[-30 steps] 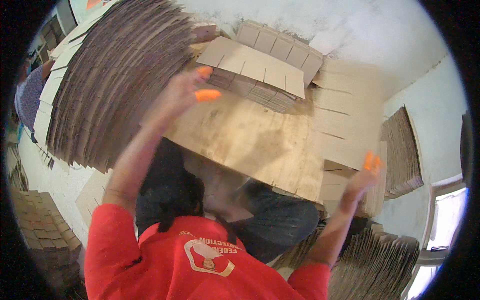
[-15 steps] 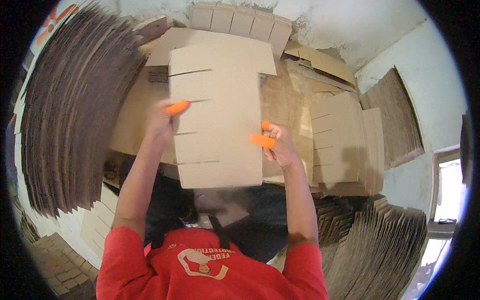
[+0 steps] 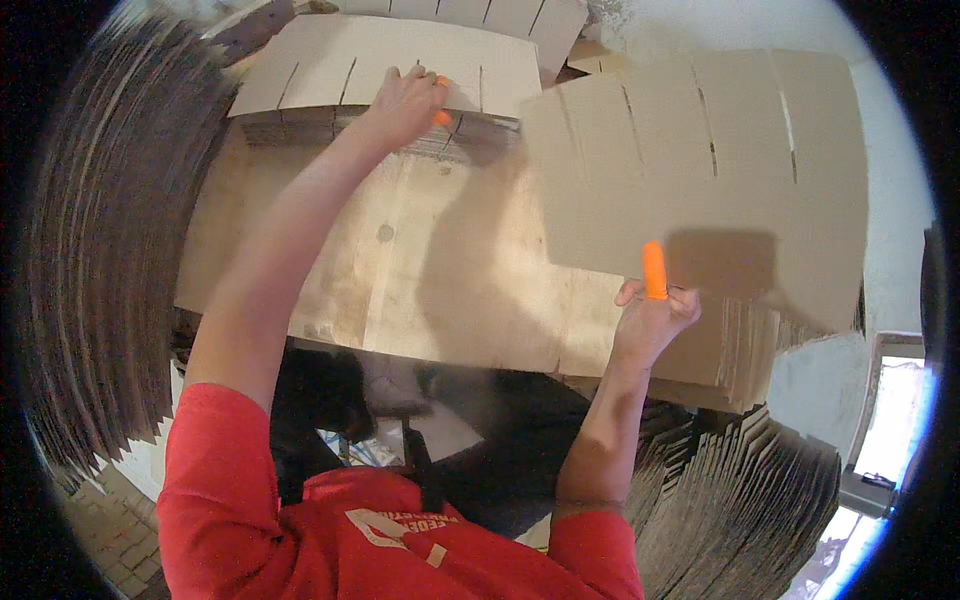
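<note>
My right hand [image 3: 655, 318] pinches the near edge of a slotted cardboard sheet [image 3: 610, 215], its orange-covered thumb lying on top. That sheet is raised at the right, slots running in from its far edge, and covers part of the pile below. At the far side, my left hand [image 3: 408, 105] is closed at the near edge of the top slotted cardboard sheet [image 3: 300, 60] on a stack. Orange covers show on two of its fingertips. How far its fingers reach under that edge is hidden.
Between the hands lies a wooden tabletop [image 3: 385, 270]. A tall cardboard stack [image 3: 120, 250] lines the left side. At the right are a pile of sheets [image 3: 735, 345] and, lower down, another stack [image 3: 750, 500]. More slotted cardboard [image 3: 470, 12] leans at the back wall.
The sheet both hands held in the middle has swung right, now in my right hand alone. My left hand has let it go and moved to the far stack.
</note>
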`<state>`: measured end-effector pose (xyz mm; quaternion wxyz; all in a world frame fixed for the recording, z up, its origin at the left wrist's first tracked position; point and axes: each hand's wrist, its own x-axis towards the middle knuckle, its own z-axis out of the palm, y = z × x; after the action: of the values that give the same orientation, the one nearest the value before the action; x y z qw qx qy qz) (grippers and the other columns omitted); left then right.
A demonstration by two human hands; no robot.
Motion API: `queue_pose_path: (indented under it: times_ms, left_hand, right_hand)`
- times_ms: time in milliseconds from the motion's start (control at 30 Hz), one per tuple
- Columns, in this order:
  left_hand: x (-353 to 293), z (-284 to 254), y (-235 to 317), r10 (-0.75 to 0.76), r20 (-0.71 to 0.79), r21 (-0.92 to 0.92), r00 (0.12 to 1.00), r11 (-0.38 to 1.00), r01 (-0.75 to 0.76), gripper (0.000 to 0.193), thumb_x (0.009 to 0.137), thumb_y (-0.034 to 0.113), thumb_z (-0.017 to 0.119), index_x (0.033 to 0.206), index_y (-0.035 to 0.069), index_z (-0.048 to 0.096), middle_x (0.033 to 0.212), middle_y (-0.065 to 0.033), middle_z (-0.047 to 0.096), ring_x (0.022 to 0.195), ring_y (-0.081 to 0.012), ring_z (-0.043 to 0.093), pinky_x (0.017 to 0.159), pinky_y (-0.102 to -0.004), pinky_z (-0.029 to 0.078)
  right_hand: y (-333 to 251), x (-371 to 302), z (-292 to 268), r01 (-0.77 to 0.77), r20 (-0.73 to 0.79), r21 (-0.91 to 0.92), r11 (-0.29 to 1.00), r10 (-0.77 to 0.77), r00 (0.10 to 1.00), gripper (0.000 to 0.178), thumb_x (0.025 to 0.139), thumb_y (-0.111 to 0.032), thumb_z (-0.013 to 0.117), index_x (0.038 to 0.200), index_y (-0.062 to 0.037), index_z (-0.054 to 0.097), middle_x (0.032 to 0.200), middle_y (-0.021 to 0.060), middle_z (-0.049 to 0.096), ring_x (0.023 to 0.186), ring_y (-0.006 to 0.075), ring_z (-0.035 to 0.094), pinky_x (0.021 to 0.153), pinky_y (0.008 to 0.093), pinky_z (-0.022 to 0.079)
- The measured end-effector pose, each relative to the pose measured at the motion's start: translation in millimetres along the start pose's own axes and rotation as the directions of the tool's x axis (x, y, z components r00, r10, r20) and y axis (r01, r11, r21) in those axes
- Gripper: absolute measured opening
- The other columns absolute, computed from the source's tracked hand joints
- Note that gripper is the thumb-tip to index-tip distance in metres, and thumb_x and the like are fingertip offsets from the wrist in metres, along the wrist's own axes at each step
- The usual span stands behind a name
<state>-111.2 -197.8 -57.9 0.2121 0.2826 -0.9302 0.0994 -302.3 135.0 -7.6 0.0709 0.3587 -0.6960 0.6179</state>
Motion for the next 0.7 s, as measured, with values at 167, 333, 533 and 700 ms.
queue_pose_path:
  times_ms: [167,333,533,700]
  left_hand:
    - [12.3,-5.4,-20.6,-0.035,0.020,-0.238,0.999,0.971,0.039,0.005,0.079,0.009,0.062,0.080,0.008,0.066,0.084,-0.0128,0.066,0.089,-0.0327,0.061,0.075,-0.0432,0.051]
    - [13.0,-17.8,-10.6,-0.055,0.101,-0.194,0.993,0.978,0.074,0.012,0.080,0.011,0.061,0.088,0.003,0.060,0.088,-0.0142,0.064,0.092,-0.0337,0.059,0.076,-0.0419,0.052]
    - [-8.3,-7.8,-3.4,0.280,-0.015,-0.037,0.960,0.959,-0.281,0.022,0.081,0.012,0.059,0.098,-0.002,0.058,0.106,-0.0139,0.056,0.102,-0.0290,0.054,0.080,-0.0368,0.054]
    - [-22.2,-31.4,30.3,0.434,-0.017,-0.005,0.901,0.901,-0.434,0.028,0.073,0.011,0.065,0.095,-0.008,0.062,0.106,-0.0137,0.055,0.099,-0.0258,0.054,0.077,-0.0296,0.055]
  right_hand:
    - [-37.2,0.6,10.4,-0.438,0.210,0.252,0.863,0.393,0.895,0.032,0.089,0.003,0.051,0.059,-0.0058,0.044,0.056,0.0008,0.044,0.035,0.0098,0.041,0.033,0.0247,0.032]
    - [-35.4,-10.0,21.9,-0.555,0.190,0.343,0.758,0.523,0.831,0.028,0.088,0.006,0.050,0.062,-0.0035,0.047,0.059,0.0033,0.050,0.033,0.0109,0.042,0.030,0.0241,0.030]
    - [-42.1,-15.0,25.3,-0.503,0.306,0.209,0.839,0.433,0.848,0.020,0.087,0.008,0.045,0.070,-0.0006,0.051,0.063,0.0063,0.055,0.035,0.0117,0.046,0.031,0.0234,0.033]
    - [-35.8,-19.6,27.7,-0.425,0.286,0.114,0.898,0.380,0.880,0.018,0.085,0.009,0.047,0.070,0.0008,0.052,0.062,0.0077,0.056,0.035,0.0111,0.046,0.033,0.0237,0.035]
